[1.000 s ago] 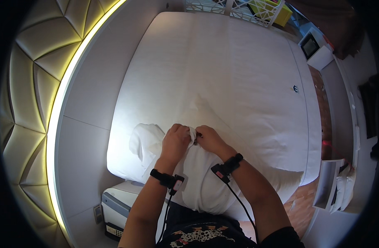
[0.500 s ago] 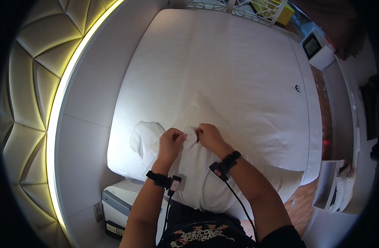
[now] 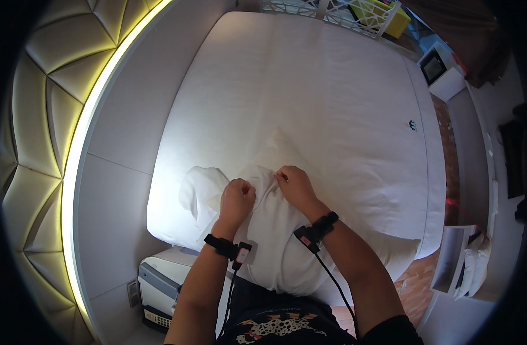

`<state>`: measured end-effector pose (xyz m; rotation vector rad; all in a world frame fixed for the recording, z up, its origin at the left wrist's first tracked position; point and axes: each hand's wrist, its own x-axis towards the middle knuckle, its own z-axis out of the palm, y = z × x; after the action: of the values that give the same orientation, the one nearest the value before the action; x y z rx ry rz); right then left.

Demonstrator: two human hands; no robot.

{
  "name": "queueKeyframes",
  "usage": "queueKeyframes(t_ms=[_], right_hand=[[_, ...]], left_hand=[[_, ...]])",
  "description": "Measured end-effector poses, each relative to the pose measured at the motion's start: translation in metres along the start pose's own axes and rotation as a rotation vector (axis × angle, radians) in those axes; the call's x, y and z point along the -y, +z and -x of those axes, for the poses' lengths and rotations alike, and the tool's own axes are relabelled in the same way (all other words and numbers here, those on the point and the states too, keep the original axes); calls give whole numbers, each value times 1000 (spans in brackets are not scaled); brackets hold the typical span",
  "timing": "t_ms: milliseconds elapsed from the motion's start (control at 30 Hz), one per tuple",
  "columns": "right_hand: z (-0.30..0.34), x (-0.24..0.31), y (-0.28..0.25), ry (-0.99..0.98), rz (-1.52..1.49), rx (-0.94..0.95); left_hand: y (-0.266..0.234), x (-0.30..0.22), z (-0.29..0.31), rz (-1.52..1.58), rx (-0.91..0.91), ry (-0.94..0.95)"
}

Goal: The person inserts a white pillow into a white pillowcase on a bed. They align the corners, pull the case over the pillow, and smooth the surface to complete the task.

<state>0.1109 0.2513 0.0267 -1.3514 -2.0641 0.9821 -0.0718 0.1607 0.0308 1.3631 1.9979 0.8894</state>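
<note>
In front of my body a bunched piece of white bed linen (image 3: pixel 278 241) lies over the near side of the bed (image 3: pixel 355 86). My left hand (image 3: pixel 237 201) is closed with its fingertips pinching an edge of this linen. A short way to its right, my right hand (image 3: pixel 295 187) pinches the same linen between thumb and fingers. Cloth is gathered in soft folds between the two hands. One pointed corner spreads flat beyond them, and a loose crumpled fold stands up left of my left hand. Which side of the linen faces up, I cannot tell.
A padded headboard wall with a glowing light strip (image 3: pixel 72 172) runs along the left. A white and grey bedside cabinet (image 3: pixel 160 276) stands at the lower left. On the right are an open shelf (image 3: pixel 447 264) and a small white box (image 3: pixel 447 82). A white lattice railing (image 3: pixel 361 20) is behind the bed.
Both hands have shifted slightly, the right one a little farther away from me. The linen between them is spread slightly wider, and both hands still pinch it.
</note>
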Motion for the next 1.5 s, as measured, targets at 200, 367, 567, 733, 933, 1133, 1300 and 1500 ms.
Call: queueKeyframes(t_ms=[200,367,567,733,933,1133,1300,1500], right_hand=[[1,-2,2,78,34,103],[2,9,-3,63,-166,137],[-1,-8,-8,54,-62,192],[0,28,-33,86,-14,286],[8,25,-49,63,167,298],[16,19,-57,87,303,277],[42,81,-73,-97,-305,83],[57,89,-68,-7,-191,301]], left_hand=[[1,3,0,-12,-143,131],[6,-2,-7,-83,21,49],[-5,0,-3,410,123,-162],[-30,-19,1,814,70,-212],[-34,-32,14,904,144,-199],[-28,-44,27,904,103,-259],[-31,-39,37,815,-17,-175],[-36,-67,56,650,-30,-128]])
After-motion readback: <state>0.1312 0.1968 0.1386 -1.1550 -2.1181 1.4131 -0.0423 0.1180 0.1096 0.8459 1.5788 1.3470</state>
